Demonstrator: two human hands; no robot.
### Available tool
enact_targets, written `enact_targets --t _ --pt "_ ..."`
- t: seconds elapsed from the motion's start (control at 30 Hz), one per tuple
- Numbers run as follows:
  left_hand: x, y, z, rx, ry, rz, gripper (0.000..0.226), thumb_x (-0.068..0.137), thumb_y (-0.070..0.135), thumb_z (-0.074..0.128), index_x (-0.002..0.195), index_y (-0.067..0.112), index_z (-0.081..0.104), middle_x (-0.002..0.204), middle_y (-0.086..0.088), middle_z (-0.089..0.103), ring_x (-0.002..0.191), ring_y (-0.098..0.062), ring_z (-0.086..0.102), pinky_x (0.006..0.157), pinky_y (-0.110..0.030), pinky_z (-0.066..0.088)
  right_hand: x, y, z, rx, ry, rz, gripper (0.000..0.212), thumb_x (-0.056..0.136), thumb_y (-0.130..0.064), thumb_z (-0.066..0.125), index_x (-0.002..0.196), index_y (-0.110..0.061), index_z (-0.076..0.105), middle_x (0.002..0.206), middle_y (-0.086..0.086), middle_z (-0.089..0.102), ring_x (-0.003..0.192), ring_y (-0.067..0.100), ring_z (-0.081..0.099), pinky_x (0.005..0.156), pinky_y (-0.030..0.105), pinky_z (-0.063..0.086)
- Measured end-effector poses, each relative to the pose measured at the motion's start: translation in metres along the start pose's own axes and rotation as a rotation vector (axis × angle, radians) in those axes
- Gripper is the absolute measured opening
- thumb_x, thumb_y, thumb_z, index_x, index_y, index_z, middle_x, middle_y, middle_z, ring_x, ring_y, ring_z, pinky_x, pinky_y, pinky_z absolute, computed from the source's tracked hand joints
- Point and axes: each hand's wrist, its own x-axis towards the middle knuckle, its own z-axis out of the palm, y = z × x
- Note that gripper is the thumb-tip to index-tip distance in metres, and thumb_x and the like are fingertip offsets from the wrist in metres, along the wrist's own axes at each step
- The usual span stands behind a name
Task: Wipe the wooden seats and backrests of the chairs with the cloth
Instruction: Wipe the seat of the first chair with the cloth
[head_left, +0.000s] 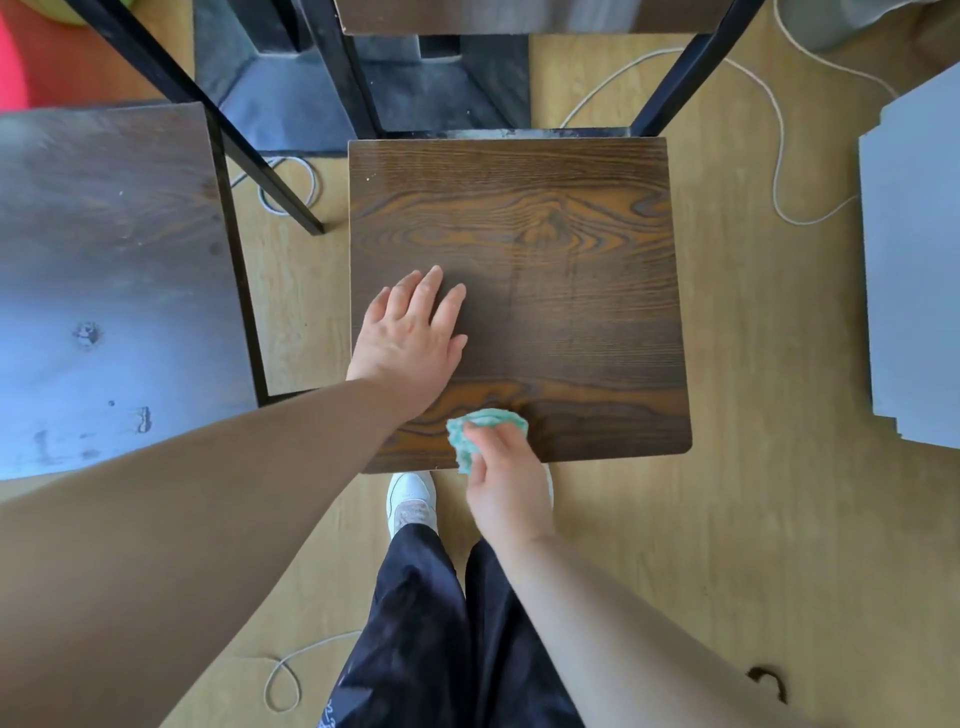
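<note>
Wiping dark wood-grain chair seat (545, 234), front edge | right hand (506, 488) pinches crumpled teal cloth (491, 419) | left hand (410, 338) flat, bracing seat | next, likely: sweep rearward

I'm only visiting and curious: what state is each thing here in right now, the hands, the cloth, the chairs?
left hand: flat, fingers straight, resting on the middle seat.
right hand: grips the cloth.
cloth: bunched up, at the middle seat's near edge.
middle seat: level, wood grain showing.
left seat: smudged and spotted, untouched.
cord: lying loose on the floor.
</note>
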Motion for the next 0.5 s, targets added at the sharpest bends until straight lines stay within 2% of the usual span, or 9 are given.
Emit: enact_targets --t 0.13,0.27,0.37,0.4,0.5 --pt "-0.004 -0.007 -0.001 0.006 0.017 -0.01 0.056 0.1 0.043 0.035 0.15 0.02 0.025 0.157 -0.01 0.023 0.144 -0.03 0.021 0.116 -0.046 0.023 -0.004 -0.022 0.026 0.047 -0.089 -0.118 0.035 0.081 -0.003 0.057 0.113 -0.011 0.066 0.111 0.011 0.063 0.092 0.034 0.064 0.076 0.041 0.057" --pt "-0.01 -0.012 0.0 0.024 0.024 -0.031 0.056 0.1 0.042 0.037 0.149 0.019 0.026 0.157 -0.011 0.023 0.143 -0.031 0.022 0.115 -0.047 0.025 -0.002 -0.02 0.023 0.127 -0.129 -0.142 0.032 0.089 -0.007 0.052 0.117 -0.012 0.067 0.115 0.007 0.063 0.104 0.027 0.061 0.089 0.037 0.051" --pt "-0.013 -0.016 0.002 0.011 0.013 -0.055 0.057 0.099 0.043 0.037 0.15 0.019 0.025 0.158 -0.01 0.021 0.144 -0.03 0.02 0.115 -0.047 0.022 -0.003 -0.004 -0.006 0.176 0.013 -0.117 0.032 0.085 -0.006 0.055 0.112 -0.013 0.07 0.113 0.003 0.066 0.104 0.019 0.061 0.093 0.021 0.045" --pt "-0.015 -0.017 0.003 0.007 0.013 -0.061 0.058 0.099 0.043 0.037 0.15 0.019 0.025 0.158 -0.01 0.021 0.144 -0.03 0.019 0.115 -0.046 0.022 -0.003 0.004 -0.02 0.17 0.066 -0.107 0.032 0.085 -0.005 0.056 0.111 -0.014 0.07 0.113 0.003 0.066 0.104 0.017 0.061 0.094 0.02 0.044" --pt "-0.02 -0.023 0.004 -0.004 0.013 -0.079 0.057 0.1 0.044 0.035 0.151 0.02 0.023 0.159 -0.009 0.019 0.144 -0.03 0.017 0.115 -0.046 0.021 0.001 0.037 -0.063 0.067 0.184 -0.069 0.031 0.085 -0.001 0.059 0.112 -0.011 0.071 0.112 0.004 0.067 0.104 0.02 0.062 0.093 0.026 0.046"
